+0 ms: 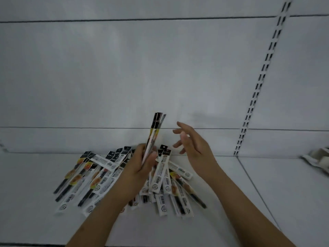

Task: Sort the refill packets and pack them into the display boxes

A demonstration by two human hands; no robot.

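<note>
Refill packets (99,182) lie fanned in a loose pile on the white shelf (222,202) nearest me, mostly unsorted, so I judge the task barely begun. Just beyond, my left hand (140,164) curls its fingers (154,155) round a small upright bunch of packets (154,136) above the pile. My right hand (192,145) hangs beside it, spread and holding nothing. Far right, a pale object (318,158) sits at the edge, possibly a display box; I cannot tell what it holds
</note>
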